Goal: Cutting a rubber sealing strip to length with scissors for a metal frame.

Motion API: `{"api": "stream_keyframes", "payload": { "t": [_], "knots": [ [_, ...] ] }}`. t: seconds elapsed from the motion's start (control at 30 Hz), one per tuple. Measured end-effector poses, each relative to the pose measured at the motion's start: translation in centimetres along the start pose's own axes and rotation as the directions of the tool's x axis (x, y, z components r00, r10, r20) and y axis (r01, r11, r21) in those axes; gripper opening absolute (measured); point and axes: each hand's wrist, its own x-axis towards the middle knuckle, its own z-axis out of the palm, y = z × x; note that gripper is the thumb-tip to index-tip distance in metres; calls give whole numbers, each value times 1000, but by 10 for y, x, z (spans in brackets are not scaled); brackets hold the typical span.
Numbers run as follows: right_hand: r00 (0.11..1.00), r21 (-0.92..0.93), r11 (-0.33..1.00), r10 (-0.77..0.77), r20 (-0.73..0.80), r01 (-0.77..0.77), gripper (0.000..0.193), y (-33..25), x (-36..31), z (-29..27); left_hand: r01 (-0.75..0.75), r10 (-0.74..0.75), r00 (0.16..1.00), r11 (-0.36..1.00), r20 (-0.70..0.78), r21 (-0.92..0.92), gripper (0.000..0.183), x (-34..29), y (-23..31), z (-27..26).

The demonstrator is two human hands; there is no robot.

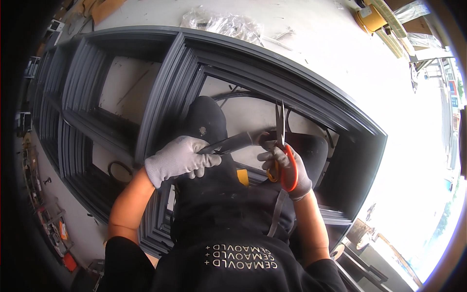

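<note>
My left hand point(184, 158), in a grey-white glove, is closed round a dark, tube-like thing point(233, 144); its exact kind I cannot make out. That thing points right, toward my other hand. In a matching glove, my right hand point(292, 173) grips a pair of scissors point(289, 168) by its orange handles. The slim metal blades point up and away from me, slightly apart. Between and below my hands are my black-clothed legs, inside an opening of a large dark grey frame point(163, 92). Beside my lap shows a small yellow piece point(242, 177).
The frame has several openings and stretches far to the left. Clear crumpled plastic point(224, 24) lies on the pale floor point(335, 44) beyond it. At the top right is a yellow spool point(369, 19). A dark curved strip point(248, 95) lies within my opening.
</note>
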Motion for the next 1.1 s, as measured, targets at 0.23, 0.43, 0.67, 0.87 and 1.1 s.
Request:
{"api": "stream_keyframes", "payload": {
  "t": [0.23, 0.43, 0.67, 0.87, 1.1],
  "knots": [
    [987, -127, 982, -128, 97, 140, 30, 2, 16, 61, 75, -75, 997, 997, 4, 11, 20, -3, -20, 0],
    [982, -96, 992, -63, 177, 81, 34, 10, 10, 73, -159, 161, 987, 979, 0, 130, 25, 16, -33, 15],
    [944, -322, 939, 206, 257, -117, 64, -21, -15, 27, 59, -58, 996, 998, 64, -12, 32, -9, -8, -15],
    [923, -480, 877, 197, 329, -17, 55, 8, -29, 40, -39, 39, 999, 999, -16, -15, 25, -15, 2, -21],
    [913, -414, 904, 255, 318, -108, 63, 34, -24, 51, -59, 58, 997, 998, -52, -7, 36, -6, -13, -25]
  ]
}}
